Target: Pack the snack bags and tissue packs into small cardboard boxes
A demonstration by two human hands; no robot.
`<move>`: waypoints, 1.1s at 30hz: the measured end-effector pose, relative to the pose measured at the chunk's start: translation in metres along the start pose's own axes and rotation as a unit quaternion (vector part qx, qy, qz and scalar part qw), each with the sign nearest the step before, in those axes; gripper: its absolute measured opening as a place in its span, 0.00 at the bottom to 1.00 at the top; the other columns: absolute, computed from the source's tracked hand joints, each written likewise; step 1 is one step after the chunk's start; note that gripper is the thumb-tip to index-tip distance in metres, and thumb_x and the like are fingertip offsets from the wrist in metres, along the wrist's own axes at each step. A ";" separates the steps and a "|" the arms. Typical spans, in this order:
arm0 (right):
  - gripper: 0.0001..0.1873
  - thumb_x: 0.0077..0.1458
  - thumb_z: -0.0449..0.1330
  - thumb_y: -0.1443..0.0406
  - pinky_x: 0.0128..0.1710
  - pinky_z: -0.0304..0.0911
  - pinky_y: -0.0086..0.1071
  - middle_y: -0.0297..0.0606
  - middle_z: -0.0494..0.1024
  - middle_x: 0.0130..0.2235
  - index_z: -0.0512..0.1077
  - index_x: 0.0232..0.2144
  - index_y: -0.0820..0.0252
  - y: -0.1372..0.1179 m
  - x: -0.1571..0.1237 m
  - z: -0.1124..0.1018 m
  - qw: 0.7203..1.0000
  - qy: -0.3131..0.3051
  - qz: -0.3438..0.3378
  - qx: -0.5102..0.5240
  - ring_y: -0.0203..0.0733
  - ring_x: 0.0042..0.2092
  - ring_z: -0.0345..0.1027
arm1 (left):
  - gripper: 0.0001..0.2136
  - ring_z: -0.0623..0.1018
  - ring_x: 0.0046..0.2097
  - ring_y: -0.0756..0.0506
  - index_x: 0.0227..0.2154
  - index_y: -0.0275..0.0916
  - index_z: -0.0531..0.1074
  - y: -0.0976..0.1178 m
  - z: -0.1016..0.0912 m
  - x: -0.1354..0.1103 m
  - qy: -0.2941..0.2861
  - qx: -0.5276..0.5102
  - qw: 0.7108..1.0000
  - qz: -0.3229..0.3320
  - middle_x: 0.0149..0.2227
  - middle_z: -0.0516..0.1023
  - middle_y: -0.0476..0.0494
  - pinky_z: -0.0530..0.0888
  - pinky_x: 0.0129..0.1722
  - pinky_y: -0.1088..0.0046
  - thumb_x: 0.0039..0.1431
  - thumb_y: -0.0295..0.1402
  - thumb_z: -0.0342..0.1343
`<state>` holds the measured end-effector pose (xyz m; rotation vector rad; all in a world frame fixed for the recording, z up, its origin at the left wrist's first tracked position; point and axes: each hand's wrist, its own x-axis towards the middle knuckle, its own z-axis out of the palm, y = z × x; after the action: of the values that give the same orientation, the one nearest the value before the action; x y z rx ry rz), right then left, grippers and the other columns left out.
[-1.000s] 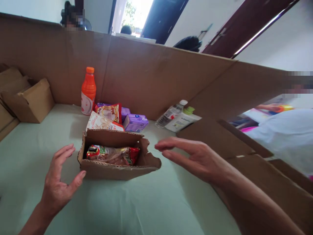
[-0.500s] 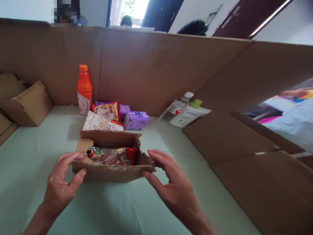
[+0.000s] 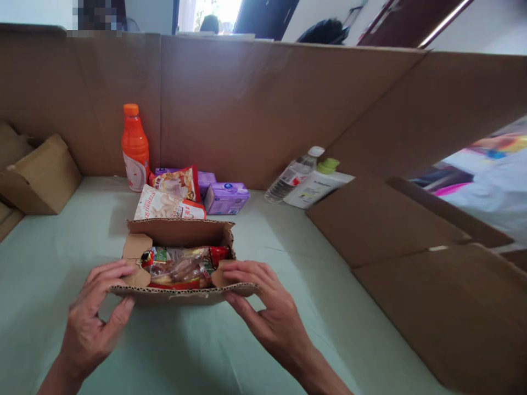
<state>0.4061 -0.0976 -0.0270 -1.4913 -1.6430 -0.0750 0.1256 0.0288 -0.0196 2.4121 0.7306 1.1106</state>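
Note:
An open cardboard box (image 3: 181, 299) sits on the pale green cloth in front of me, holding a clear and red snack packet (image 3: 181, 266). My left hand (image 3: 93, 307) grips the left end of the box's near flap, fingers over the inner side flap and thumb on the outside. At the other end, my right hand (image 3: 263, 299) pinches the same near flap, its fingers reaching over the right inner flap. The far flap stands up, and the side flaps tilt inward.
Behind the box lie a white snack bag (image 3: 168, 206), a red snack bag (image 3: 179, 184) and purple cartons (image 3: 226, 198). An orange bottle (image 3: 135, 148) stands at left; a water bottle (image 3: 294, 175) and a white tube (image 3: 317, 186) lean at right. Cardboard walls (image 3: 247, 109) surround the cloth.
My right hand has moved in over the right inner flap, which now tilts inward. The near flap leans further toward me, and more of the snack packet shows.

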 end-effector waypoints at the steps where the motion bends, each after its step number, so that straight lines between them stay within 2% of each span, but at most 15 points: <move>1: 0.08 0.63 0.60 0.63 0.47 0.71 0.42 0.42 0.79 0.46 0.72 0.45 0.54 0.001 -0.003 0.001 1.000 0.018 0.013 -0.009 0.47 0.48 0.74 | 0.09 0.75 0.57 0.45 0.45 0.42 0.72 0.001 -0.001 0.002 0.000 0.008 1.000 -0.002 0.50 0.80 0.45 0.72 0.58 0.66 0.65 0.26 0.55; 4: 0.26 0.62 0.61 0.54 0.52 0.68 0.49 0.52 0.71 0.58 0.66 0.58 0.56 0.007 -0.008 0.002 0.996 0.050 0.054 -0.059 0.55 0.58 0.68 | 0.08 0.77 0.53 0.47 0.46 0.43 0.73 0.003 -0.002 0.010 0.003 0.035 0.999 -0.008 0.46 0.81 0.47 0.74 0.55 0.70 0.65 0.29 0.56; 6: 0.35 0.63 0.58 0.49 0.55 0.66 0.52 0.54 0.67 0.63 0.58 0.66 0.58 0.012 -0.006 0.003 0.996 0.017 0.042 -0.072 0.58 0.62 0.64 | 0.08 0.79 0.50 0.48 0.46 0.44 0.74 0.004 -0.004 0.013 0.004 0.049 0.999 -0.013 0.44 0.81 0.48 0.76 0.52 0.70 0.66 0.31 0.56; 9: 0.31 0.66 0.55 0.49 0.54 0.67 0.51 0.50 0.73 0.60 0.61 0.64 0.58 0.018 0.001 0.006 0.994 -0.058 -0.028 -0.083 0.55 0.59 0.67 | 0.07 0.81 0.46 0.47 0.45 0.44 0.74 0.004 -0.003 0.014 0.014 0.070 0.997 -0.034 0.44 0.80 0.48 0.78 0.48 0.70 0.66 0.35 0.56; 11: 0.26 0.66 0.55 0.50 0.53 0.67 0.52 0.50 0.77 0.55 0.67 0.59 0.60 0.020 0.006 0.008 0.991 -0.071 -0.052 -0.100 0.56 0.57 0.69 | 0.09 0.81 0.44 0.47 0.47 0.44 0.73 0.002 -0.001 0.012 0.021 0.089 0.994 -0.060 0.44 0.80 0.47 0.79 0.47 0.69 0.66 0.38 0.56; 13: 0.24 0.67 0.55 0.51 0.52 0.68 0.53 0.51 0.78 0.53 0.70 0.55 0.61 0.020 0.009 0.009 0.992 -0.066 -0.052 -0.096 0.57 0.55 0.70 | 0.14 0.81 0.45 0.45 0.52 0.44 0.70 0.000 0.002 0.012 0.021 0.097 0.991 -0.090 0.45 0.79 0.46 0.80 0.47 0.67 0.66 0.39 0.56; 15: 0.19 0.67 0.55 0.54 0.52 0.70 0.51 0.50 0.79 0.51 0.71 0.52 0.60 0.021 0.008 0.011 0.995 -0.054 -0.044 -0.066 0.55 0.54 0.72 | 0.20 0.79 0.50 0.42 0.59 0.45 0.66 -0.002 0.004 0.013 0.012 0.092 0.990 -0.108 0.51 0.76 0.42 0.78 0.53 0.61 0.65 0.39 0.56; 18: 0.17 0.66 0.59 0.60 0.48 0.73 0.45 0.47 0.78 0.51 0.68 0.55 0.56 0.022 0.002 0.018 0.999 0.016 0.010 -0.030 0.49 0.51 0.74 | 0.27 0.72 0.63 0.37 0.65 0.47 0.58 -0.004 0.005 0.018 -0.011 0.088 0.990 -0.111 0.64 0.66 0.37 0.72 0.62 0.50 0.65 0.38 0.56; 21: 0.30 0.63 0.61 0.60 0.53 0.71 0.50 0.52 0.66 0.63 0.59 0.65 0.53 0.026 -0.001 0.024 0.995 0.073 0.051 -0.039 0.54 0.61 0.67 | 0.34 0.60 0.71 0.34 0.69 0.49 0.49 -0.008 0.002 0.027 -0.045 0.093 0.991 -0.086 0.72 0.52 0.36 0.65 0.66 0.46 0.63 0.36 0.56; 23: 0.41 0.62 0.62 0.57 0.59 0.63 0.60 0.53 0.53 0.71 0.49 0.71 0.51 0.031 0.003 0.025 0.995 0.065 0.051 -0.052 0.62 0.69 0.53 | 0.39 0.53 0.73 0.33 0.71 0.50 0.43 -0.012 0.000 0.035 -0.077 0.087 0.992 -0.057 0.74 0.45 0.36 0.61 0.68 0.45 0.62 0.34 0.57; 25: 0.48 0.61 0.62 0.54 0.62 0.58 0.63 0.52 0.48 0.73 0.41 0.73 0.50 0.038 0.009 0.023 0.998 0.028 0.041 -0.048 0.63 0.71 0.47 | 0.42 0.51 0.74 0.33 0.72 0.49 0.39 -0.017 0.000 0.043 -0.108 0.074 0.991 -0.028 0.75 0.42 0.35 0.60 0.69 0.45 0.60 0.33 0.58; 27: 0.47 0.62 0.61 0.54 0.61 0.61 0.59 0.51 0.56 0.70 0.41 0.73 0.50 0.045 0.015 0.021 0.999 -0.008 0.024 -0.028 0.60 0.68 0.55 | 0.42 0.59 0.71 0.35 0.72 0.47 0.40 -0.022 0.003 0.049 -0.111 0.060 0.992 -0.010 0.72 0.52 0.34 0.64 0.67 0.48 0.60 0.32 0.58; 30: 0.33 0.64 0.60 0.57 0.57 0.66 0.51 0.45 0.72 0.57 0.57 0.68 0.48 0.052 0.016 0.019 0.999 -0.030 -0.009 -0.007 0.54 0.59 0.67 | 0.27 0.73 0.59 0.40 0.63 0.43 0.60 -0.025 0.009 0.050 -0.066 0.058 0.996 0.028 0.56 0.73 0.38 0.73 0.61 0.56 0.62 0.29 0.56; 32: 0.22 0.66 0.56 0.57 0.57 0.65 0.49 0.43 0.75 0.52 0.66 0.61 0.48 0.053 0.011 0.020 0.999 -0.044 -0.032 -0.001 0.52 0.56 0.68 | 0.14 0.76 0.54 0.43 0.51 0.42 0.70 -0.024 0.013 0.046 -0.036 0.064 0.995 0.069 0.47 0.77 0.42 0.74 0.58 0.60 0.63 0.26 0.54; 33: 0.20 0.68 0.54 0.55 0.58 0.64 0.50 0.43 0.74 0.52 0.68 0.59 0.49 0.054 0.008 0.020 0.998 -0.056 -0.043 0.003 0.53 0.57 0.67 | 0.11 0.76 0.53 0.43 0.47 0.41 0.72 -0.024 0.014 0.043 -0.026 0.067 0.994 0.086 0.46 0.77 0.42 0.75 0.57 0.62 0.64 0.24 0.53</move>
<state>0.4404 -0.0655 -0.0611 -1.4431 -1.7951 -0.0344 0.1535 0.0716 -0.0163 2.6502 0.6064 1.0890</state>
